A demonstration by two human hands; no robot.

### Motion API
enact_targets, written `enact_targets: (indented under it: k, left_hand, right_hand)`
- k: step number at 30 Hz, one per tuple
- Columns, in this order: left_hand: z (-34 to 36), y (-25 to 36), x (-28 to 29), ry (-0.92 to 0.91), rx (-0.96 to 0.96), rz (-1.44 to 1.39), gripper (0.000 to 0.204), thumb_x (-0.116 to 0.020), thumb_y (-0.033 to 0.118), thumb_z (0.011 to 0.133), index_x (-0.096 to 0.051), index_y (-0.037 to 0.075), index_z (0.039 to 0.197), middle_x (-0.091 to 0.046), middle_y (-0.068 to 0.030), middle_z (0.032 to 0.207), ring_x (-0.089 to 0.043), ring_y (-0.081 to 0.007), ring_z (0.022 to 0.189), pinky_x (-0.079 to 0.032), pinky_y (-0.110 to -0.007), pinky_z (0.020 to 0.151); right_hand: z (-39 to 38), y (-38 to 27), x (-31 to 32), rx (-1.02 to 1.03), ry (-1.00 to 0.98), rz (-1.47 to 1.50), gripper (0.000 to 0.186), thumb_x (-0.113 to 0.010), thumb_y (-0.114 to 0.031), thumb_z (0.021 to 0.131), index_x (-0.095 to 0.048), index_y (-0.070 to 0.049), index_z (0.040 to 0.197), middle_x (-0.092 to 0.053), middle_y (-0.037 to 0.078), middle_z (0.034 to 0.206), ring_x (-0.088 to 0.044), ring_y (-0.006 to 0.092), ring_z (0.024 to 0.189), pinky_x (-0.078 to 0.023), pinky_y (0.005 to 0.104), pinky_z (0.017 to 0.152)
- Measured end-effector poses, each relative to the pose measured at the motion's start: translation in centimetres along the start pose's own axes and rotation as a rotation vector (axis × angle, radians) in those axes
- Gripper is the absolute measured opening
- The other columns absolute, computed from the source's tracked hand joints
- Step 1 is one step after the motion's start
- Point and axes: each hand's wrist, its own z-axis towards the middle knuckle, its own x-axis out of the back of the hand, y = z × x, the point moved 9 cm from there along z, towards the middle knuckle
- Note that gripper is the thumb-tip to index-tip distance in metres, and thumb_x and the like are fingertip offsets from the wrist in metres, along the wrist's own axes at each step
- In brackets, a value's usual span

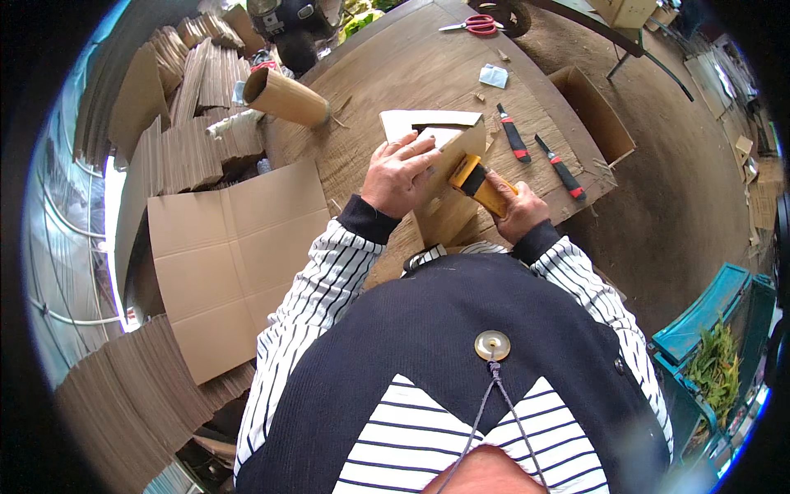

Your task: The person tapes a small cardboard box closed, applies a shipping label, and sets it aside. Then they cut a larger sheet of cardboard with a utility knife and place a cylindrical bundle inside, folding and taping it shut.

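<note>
On the wooden table, a small cardboard box (451,216) with a whitish top flap stands in front of me. My left hand (401,174) lies over its left side, fingers stretched flat across the upper part; the thumb is hard to make out. My right hand (520,210) is closed round a yellow and black hand tool (480,186), whose head rests at the box's right side. What kind of tool it is, I cannot tell. Two box cutters (513,134) with black and red handles lie to the right of the box.
Red-handled scissors (473,25) and a pale blue packet (494,76) lie farther back on the table. A cardboard tube (286,97) stands at its left. Stacked flattened cartons (136,403) and an opened sheet (247,251) fill the left side. A teal crate (702,321) with plants is at right.
</note>
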Motion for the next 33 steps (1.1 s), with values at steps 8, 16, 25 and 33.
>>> enact_targets:
  k: [8, 16, 25, 33]
  left_hand:
    - [-3.6, 2.2, -0.8, -0.02, 0.059, -0.016, 0.03, -0.064, 0.011, 0.079, -0.068, 0.014, 0.108, -0.064, -0.0063, 0.12, -0.054, -0.0322, 0.119, -0.045, -0.046, 0.095]
    - [-8.2, 6.7, 1.3, 0.004, 0.078, -0.115, 0.026, -0.061, 0.034, 0.087, -0.07, 0.02, 0.107, -0.059, -0.0063, 0.126, -0.045, -0.0321, 0.126, -0.035, -0.052, 0.1]
    - [-14.0, 6.0, 0.0, 0.168, 0.259, -0.437, 0.059, -0.066, 0.008, 0.082, -0.048, 0.018, 0.136, -0.054, -0.0097, 0.134, -0.038, -0.0335, 0.13, -0.024, -0.052, 0.106]
    - [-15.2, 5.3, 1.8, 0.273, 0.305, -0.564, 0.05, -0.066, 0.02, 0.086, -0.049, 0.011, 0.132, -0.054, -0.0142, 0.131, -0.045, -0.0322, 0.125, -0.025, -0.053, 0.108]
  right_hand:
    - [0.1, -5.2, 4.6, -0.028, -0.313, -0.19, 0.053, -0.06, -0.018, 0.077, -0.056, -0.027, 0.13, -0.063, 0.018, 0.078, -0.066, 0.0331, 0.07, -0.053, 0.0427, 0.062]
    - [-4.3, 2.8, -3.3, -0.142, -0.901, -0.445, 0.051, -0.063, -0.026, 0.074, -0.059, -0.025, 0.125, -0.068, 0.014, 0.098, -0.066, 0.0317, 0.09, -0.052, 0.0389, 0.08]
    - [-9.8, 1.0, 4.1, -0.099, -0.246, 0.361, 0.072, -0.073, -0.006, 0.066, -0.052, -0.013, 0.135, -0.065, 0.016, 0.107, -0.065, 0.0268, 0.094, -0.05, 0.0323, 0.088]
    - [-7.8, -13.8, 11.4, 0.564, 0.039, 0.164, 0.067, -0.082, -0.012, 0.067, -0.056, -0.01, 0.129, -0.061, 0.009, 0.082, -0.062, 0.02, 0.067, -0.052, 0.0309, 0.058]
